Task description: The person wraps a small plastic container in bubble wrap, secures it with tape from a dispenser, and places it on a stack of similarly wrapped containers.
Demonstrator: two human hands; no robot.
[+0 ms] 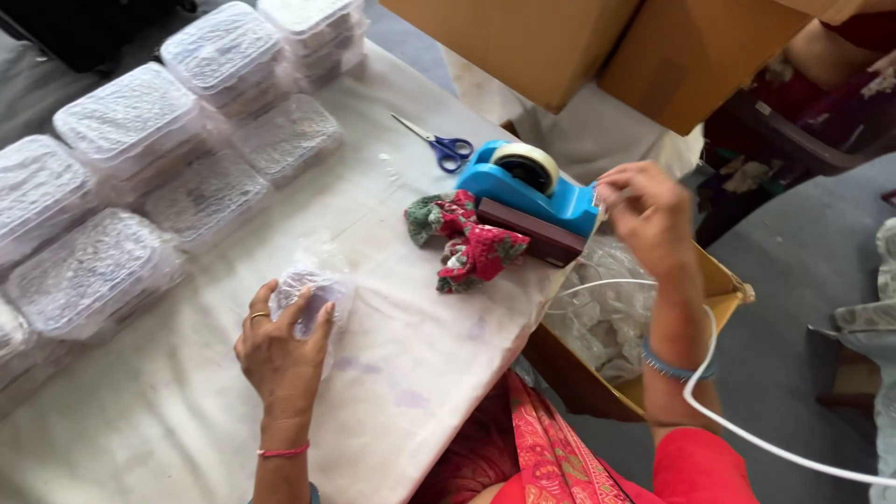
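Both hands are out: left (280, 350) cupped palm-down, right (644, 215) raised with fingertips pinched.

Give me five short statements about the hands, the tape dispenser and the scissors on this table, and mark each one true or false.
1. The left hand presses a small item wrapped in clear bubble wrap on the white cloth-covered table. True.
2. The right hand is at the front end of the blue plastic tape dispenser. True.
3. The blue-handled scissors are held in the right hand. False: they lie on the table beyond the dispenser, untouched.
4. The red and green patterned cloth lies beside the dispenser. True.
5. The stacked clear plastic lidded boxes sit on the floor. False: they stand on the table.
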